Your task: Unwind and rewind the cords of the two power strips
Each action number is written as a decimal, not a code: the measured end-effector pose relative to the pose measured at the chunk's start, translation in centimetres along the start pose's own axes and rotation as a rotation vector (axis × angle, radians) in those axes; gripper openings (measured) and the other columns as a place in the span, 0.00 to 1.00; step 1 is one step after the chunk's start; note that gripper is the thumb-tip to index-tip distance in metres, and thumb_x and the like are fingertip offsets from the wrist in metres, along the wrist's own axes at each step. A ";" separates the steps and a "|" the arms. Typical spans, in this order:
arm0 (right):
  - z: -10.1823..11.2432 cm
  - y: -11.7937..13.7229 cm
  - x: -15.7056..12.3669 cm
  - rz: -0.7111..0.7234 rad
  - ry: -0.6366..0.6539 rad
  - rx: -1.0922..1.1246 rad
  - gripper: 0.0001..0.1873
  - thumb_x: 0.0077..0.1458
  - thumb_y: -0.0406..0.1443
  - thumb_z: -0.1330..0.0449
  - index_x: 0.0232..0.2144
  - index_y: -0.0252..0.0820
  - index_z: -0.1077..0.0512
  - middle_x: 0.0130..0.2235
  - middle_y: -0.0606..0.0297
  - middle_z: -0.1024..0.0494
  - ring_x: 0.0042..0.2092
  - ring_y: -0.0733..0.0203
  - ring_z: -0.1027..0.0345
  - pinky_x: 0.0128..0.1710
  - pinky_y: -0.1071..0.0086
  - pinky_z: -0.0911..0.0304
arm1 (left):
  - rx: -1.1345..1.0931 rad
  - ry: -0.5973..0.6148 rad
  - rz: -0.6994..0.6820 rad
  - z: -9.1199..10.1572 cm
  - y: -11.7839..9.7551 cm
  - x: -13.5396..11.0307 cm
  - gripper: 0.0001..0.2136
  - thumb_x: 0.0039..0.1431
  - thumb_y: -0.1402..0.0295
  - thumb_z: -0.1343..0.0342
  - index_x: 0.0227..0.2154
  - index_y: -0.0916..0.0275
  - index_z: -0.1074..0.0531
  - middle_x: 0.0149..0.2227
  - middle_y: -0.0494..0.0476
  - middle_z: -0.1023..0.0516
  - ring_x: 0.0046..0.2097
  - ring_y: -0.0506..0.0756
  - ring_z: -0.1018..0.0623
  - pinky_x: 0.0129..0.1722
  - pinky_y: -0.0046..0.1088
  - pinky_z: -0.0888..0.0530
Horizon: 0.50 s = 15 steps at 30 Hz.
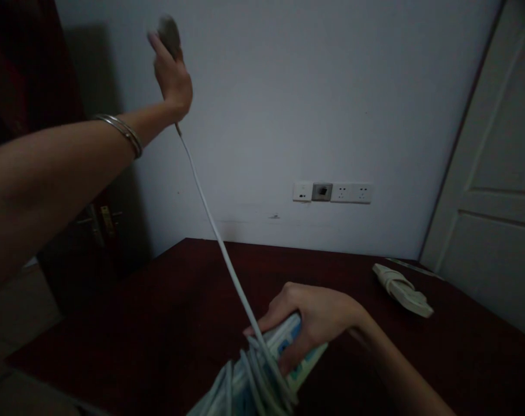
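**Cord (227,262) runs straight from the high left hand (172,81) to the printed pack (286,336)**

The person's left hand is up in front of the wall (253,104), well above the far left corner of the table (127,329). Its fingers are closed around a grey rounded object (169,36), blurred at the edges. The cord shows from just below that wrist; whether it joins the object cannot be told.

The right hand (316,315) is low, toward the table's near edge, with the pack clamped between thumb and fingers. Several loops (257,378) of cord lie around the pack's nearer part, which the view cuts off. Whether the pack touches the table is unclear. A slipper-shaped item (403,290) lies near the far right corner, well apart from both hands.

The step in hand appears to be handling the cord's free length against the wrapped pack; winding and unwinding look equally possible from this one view. Either way, the next move would seem to call for a steady right hand and a left hand circling the pack without letting the cord slacken. Loose turns could slip off its end.
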State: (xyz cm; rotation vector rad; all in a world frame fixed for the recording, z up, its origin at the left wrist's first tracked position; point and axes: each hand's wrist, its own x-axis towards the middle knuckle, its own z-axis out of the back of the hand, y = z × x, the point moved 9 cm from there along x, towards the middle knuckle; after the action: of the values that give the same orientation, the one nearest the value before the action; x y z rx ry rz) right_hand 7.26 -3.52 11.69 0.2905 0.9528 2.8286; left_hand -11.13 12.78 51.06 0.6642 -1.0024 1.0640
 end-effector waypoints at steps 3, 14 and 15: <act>0.1 1.4 -0.8 0.070 0.041 0.161 0.30 0.42 0.39 0.34 0.50 0.40 0.31 0.42 0.62 0.23 0.38 0.63 0.30 0.37 0.76 0.38 | 0.202 -0.139 0.052 -1.2 -1.4 -4.4 0.24 0.67 0.64 0.66 0.57 0.79 0.60 0.48 0.60 0.32 0.41 0.45 0.37 0.40 0.22 0.43; 5.9 -0.3 -4.7 0.087 -0.432 0.568 0.43 0.37 0.37 0.31 0.56 0.42 0.41 0.32 0.62 0.23 0.31 0.63 0.30 0.29 0.73 0.36 | 0.250 0.723 0.024 -20.3 -1.7 -23.4 0.10 0.54 0.79 0.47 0.41 0.70 0.34 0.33 0.63 0.25 0.39 0.55 0.27 0.39 0.29 0.35; 6.2 -0.5 -4.7 0.127 -0.462 0.626 0.48 0.38 0.37 0.31 0.59 0.44 0.47 0.32 0.62 0.23 0.30 0.63 0.31 0.28 0.73 0.36 | 0.217 0.735 0.041 -21.1 -1.8 -24.6 0.10 0.54 0.78 0.46 0.40 0.70 0.33 0.34 0.63 0.25 0.39 0.56 0.27 0.39 0.30 0.34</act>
State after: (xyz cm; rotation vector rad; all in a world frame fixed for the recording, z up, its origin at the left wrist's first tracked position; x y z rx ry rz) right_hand 13.30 -0.42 15.57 1.0433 1.6978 2.2995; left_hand -5.77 20.16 19.85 0.3681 -0.2672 1.3262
